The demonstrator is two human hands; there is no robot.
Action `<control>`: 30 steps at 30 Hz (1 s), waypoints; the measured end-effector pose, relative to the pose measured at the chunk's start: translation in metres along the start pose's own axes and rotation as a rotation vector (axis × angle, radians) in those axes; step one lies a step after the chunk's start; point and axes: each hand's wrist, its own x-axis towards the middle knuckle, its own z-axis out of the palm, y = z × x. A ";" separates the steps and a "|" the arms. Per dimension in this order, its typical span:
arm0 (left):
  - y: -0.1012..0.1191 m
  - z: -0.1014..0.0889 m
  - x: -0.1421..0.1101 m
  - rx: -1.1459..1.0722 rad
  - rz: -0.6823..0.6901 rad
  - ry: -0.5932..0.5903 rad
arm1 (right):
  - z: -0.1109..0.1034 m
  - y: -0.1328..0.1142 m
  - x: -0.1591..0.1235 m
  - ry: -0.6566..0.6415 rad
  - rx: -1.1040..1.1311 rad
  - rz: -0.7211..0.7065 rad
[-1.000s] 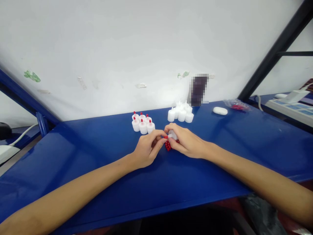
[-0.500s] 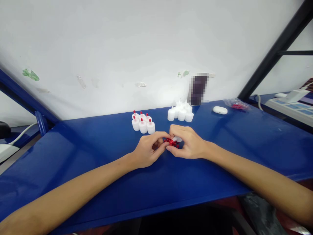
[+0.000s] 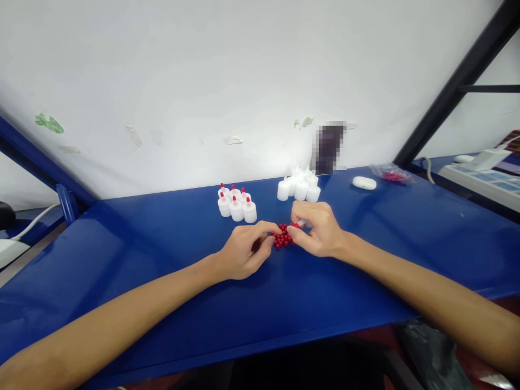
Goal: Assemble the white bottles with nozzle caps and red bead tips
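A small pile of red caps (image 3: 281,242) lies on the blue table between my hands. My left hand (image 3: 247,249) rests at the pile's left side, index finger and thumb a little apart at its edge; it appears to hold nothing, though its other fingers are curled out of sight. To the right, my right hand (image 3: 319,230) pinches a small whitish nozzle (image 3: 301,222) with thumb and index finger. Red shows at the nozzle's left end, and most of the piece is hidden by the fingers. White bottles with red tips (image 3: 236,209) stand in a group behind my left hand.
Several white bottles without red tips (image 3: 301,190) stand near the wall. Farther right are a white rounded case (image 3: 364,183) and a clear bag (image 3: 392,173) with red contents. Blue table (image 3: 227,325) surface extends toward me; a dark post (image 3: 450,86) rises at right.
My right hand has moved right, away from my left fingertips, with the nozzle in its pinch. More of the red caps show between the hands. My left hand has barely moved.
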 end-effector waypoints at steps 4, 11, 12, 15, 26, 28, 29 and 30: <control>-0.001 0.001 -0.001 -0.004 -0.010 -0.003 | 0.000 0.003 0.000 -0.034 0.009 0.002; -0.005 0.003 -0.001 -0.032 -0.122 0.060 | 0.000 -0.002 0.002 -0.315 0.078 0.004; -0.004 0.003 0.000 -0.017 -0.113 0.083 | 0.000 -0.004 0.002 -0.345 0.103 0.012; -0.003 0.002 0.002 0.030 -0.108 0.189 | -0.001 -0.005 0.003 -0.378 0.095 0.008; -0.029 -0.022 -0.004 0.511 0.125 0.083 | -0.043 0.074 0.004 0.138 -0.445 0.551; -0.034 -0.030 -0.008 0.625 0.141 0.040 | -0.045 0.084 0.001 0.074 -0.485 0.652; -0.035 -0.034 -0.010 0.664 0.127 0.029 | -0.045 0.088 0.000 0.047 -0.495 0.676; -0.037 -0.037 -0.013 0.690 0.105 0.023 | -0.044 0.090 0.000 0.025 -0.495 0.687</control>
